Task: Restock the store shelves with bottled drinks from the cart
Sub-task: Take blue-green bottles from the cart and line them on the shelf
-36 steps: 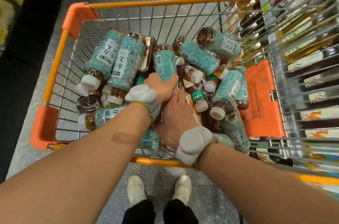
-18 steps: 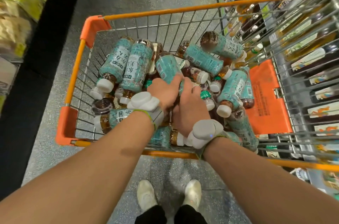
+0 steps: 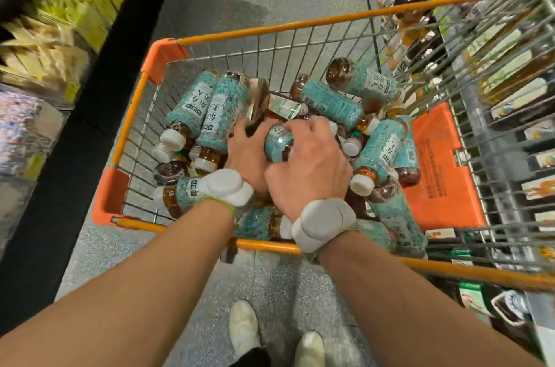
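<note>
An orange-rimmed wire cart [image 3: 132, 129] holds several teal-labelled tea bottles with white caps. Both my hands are down in the pile at the cart's middle. My right hand [image 3: 309, 168] curls its fingers over a teal-labelled bottle [image 3: 277, 144] that stands on end between the hands. My left hand [image 3: 246, 153] is against the left side of the same bottle, its fingers reaching in among the bottles; their tips are partly hidden. White sensor bands sit on both wrists.
Store shelves [image 3: 510, 72] packed with bottled drinks run along the right, just beyond the cart's wire side. An orange fold-down flap [image 3: 438, 162] lies at the cart's right end. A dark shelf unit [image 3: 60, 36] stands left. My shoes [image 3: 244, 327] are on the grey floor.
The bottle that my left hand held lying flat now stands on end between both hands, and my right hand has come up over it. The view has shifted so the cart sits further right.
</note>
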`<state>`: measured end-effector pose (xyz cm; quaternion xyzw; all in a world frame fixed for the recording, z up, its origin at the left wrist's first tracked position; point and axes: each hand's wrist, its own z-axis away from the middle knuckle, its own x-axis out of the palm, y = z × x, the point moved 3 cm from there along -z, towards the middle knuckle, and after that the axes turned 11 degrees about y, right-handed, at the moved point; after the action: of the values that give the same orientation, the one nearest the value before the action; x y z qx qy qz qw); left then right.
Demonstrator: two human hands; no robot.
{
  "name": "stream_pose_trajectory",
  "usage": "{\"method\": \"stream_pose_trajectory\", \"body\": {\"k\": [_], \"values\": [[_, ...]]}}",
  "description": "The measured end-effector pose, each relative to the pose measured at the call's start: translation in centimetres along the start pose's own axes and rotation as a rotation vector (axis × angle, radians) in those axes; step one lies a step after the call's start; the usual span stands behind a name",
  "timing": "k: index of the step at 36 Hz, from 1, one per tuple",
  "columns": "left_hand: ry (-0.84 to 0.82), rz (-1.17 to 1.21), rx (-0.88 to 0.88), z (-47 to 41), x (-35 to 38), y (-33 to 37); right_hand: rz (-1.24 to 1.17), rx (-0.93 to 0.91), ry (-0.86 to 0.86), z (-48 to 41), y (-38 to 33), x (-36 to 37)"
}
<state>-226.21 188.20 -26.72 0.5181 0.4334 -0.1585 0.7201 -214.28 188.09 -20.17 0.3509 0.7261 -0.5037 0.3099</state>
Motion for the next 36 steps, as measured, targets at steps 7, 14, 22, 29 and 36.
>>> {"method": "stream_pose_trajectory", "body": {"k": [7, 14, 22, 29, 36], "values": [[-0.068, 0.24, 0.109, 1.8, -0.2, 0.9, -0.123, 0.018, 0.046, 2.0, -0.2, -0.8], [0.038, 0.339, 0.115, 2.7, -0.4, 0.1, -0.382, 0.1, 0.085, 2.1, 0.7, 0.0], [0.106, 0.521, 0.112, 3.7, -0.7, -0.7, -0.226, 0.119, -0.046, 2.6, 0.8, 1.4], [0.02, 0.409, 0.088, 4.1, -0.3, -0.2, -0.205, 0.188, -0.025, 2.6, 2.0, 2.1], [0.143, 0.191, 0.028, 3.3, -1.0, -0.7, -0.131, 0.195, 0.04, 2.2, 2.8, 2.1]]}}
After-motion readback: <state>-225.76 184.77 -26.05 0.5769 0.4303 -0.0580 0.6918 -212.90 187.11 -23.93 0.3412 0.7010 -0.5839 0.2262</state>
